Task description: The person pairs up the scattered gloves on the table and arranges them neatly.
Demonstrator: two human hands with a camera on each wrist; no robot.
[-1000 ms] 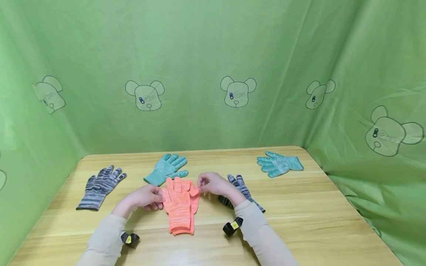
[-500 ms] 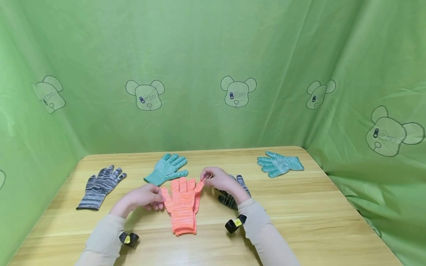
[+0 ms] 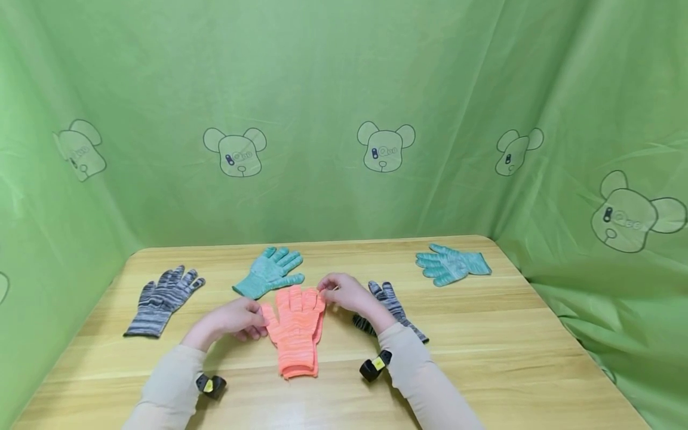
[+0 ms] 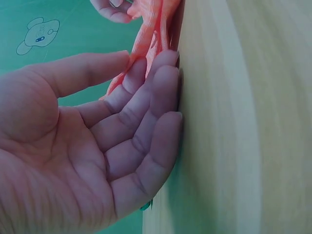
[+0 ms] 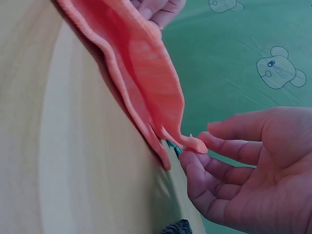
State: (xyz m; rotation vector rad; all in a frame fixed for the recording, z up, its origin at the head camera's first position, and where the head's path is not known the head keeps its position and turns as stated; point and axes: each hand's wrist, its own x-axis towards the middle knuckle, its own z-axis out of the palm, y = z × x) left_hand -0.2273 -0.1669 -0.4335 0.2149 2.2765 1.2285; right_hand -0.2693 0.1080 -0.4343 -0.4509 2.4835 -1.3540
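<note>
Two orange knit gloves (image 3: 296, 334) lie stacked near the table's middle, cuffs toward me and nearly lined up. My left hand (image 3: 238, 319) pinches the glove thumb on the left side; in the left wrist view its thumb and index finger meet on the orange fabric (image 4: 146, 36). On the right side, my right hand (image 3: 346, 294) holds the tip of a glove finger (image 5: 196, 144) loosely at its fingertips, the thumb close above it. The right wrist view shows the two layers gaping apart along that edge. Most of the lower glove is hidden under the upper one.
A grey-black striped glove (image 3: 161, 301) lies at the left, and another striped glove (image 3: 392, 301) sits partly under my right wrist. Teal gloves lie behind the orange pair (image 3: 269, 273) and at the back right (image 3: 453, 265). Green curtains (image 3: 312, 197) stand around the table.
The upper orange glove has shifted right over the lower one. My right hand moved outward with a glove tip, then came back left against the stack. The left hand has barely moved.
</note>
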